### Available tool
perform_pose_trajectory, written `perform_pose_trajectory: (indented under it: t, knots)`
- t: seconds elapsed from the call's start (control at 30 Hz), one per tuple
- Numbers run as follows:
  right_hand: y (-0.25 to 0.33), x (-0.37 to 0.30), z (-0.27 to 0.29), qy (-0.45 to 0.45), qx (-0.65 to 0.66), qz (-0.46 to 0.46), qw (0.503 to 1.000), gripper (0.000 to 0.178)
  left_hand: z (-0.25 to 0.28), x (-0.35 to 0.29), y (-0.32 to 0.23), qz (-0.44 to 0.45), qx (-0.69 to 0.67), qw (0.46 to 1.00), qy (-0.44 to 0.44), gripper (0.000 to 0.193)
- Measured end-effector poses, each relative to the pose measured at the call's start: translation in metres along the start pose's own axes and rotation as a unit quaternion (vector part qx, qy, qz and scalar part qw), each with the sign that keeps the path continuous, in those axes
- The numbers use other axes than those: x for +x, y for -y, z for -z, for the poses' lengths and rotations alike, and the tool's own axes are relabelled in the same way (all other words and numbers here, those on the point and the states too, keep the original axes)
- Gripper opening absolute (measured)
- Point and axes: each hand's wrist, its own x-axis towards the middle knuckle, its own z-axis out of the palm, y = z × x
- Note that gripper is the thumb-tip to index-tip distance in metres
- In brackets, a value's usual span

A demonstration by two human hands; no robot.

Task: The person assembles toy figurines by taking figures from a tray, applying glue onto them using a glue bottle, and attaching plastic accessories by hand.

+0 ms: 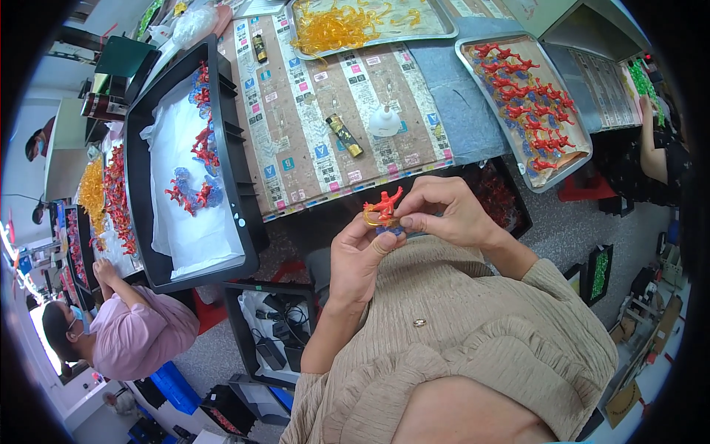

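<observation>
Red figurine (387, 203) is gripped by left hand (356, 259) and right hand (455, 213); black tray (232, 159) holds red-blue figurines (205, 152).

Held figure (386, 205): glossy red plastic; its band (371, 217), translucent amber, shiny. Left bin (228, 152): matt black plastic; liner (200, 248) crinkled, paper-like. Far tray (410, 31): smooth metal. Near blouse (458, 303): matt, ribbed cloth. Bottle (384, 123): smooth white plastic.

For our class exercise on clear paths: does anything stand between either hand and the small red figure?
Nothing visible does. The left hand holds the red figure low, near its blue base; the right hand meets it at its right side. An amber strip curves across its front.
</observation>
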Motion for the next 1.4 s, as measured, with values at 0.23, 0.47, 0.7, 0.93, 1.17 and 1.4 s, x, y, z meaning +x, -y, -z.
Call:
perform_pose_trajectory:
  t: [0.23,0.47,0.7,0.93,1.17,1.4]
  knots:
    - [0.008,-0.001,-0.005,-0.062,-0.074,0.093,0.991,0.014,-0.004,0.0,-0.002,-0.02,-0.013,1.0,0.017,0.036]
    - [0.005,-0.004,-0.01,-0.099,-0.107,0.127,0.981,0.012,-0.007,0.0,-0.002,-0.005,-0.004,1.0,0.024,0.037]
    - [0.002,-0.003,-0.01,-0.095,-0.084,0.124,0.984,0.012,-0.009,0.001,-0.001,-0.047,0.057,0.997,0.014,0.028]
    - [-0.002,-0.007,-0.023,-0.143,-0.095,0.127,0.977,0.015,-0.015,0.001,0.001,-0.133,0.168,0.976,-0.04,0.021]
    - [-0.001,0.003,-0.021,-0.129,-0.1,0.113,0.98,0.015,-0.012,0.017,-0.004,-0.361,0.461,0.801,-0.126,0.019]
    - [-0.001,0.012,-0.024,-0.156,-0.099,0.018,0.983,0.013,-0.001,0.036,0.001,-0.404,0.635,0.653,-0.083,0.033]
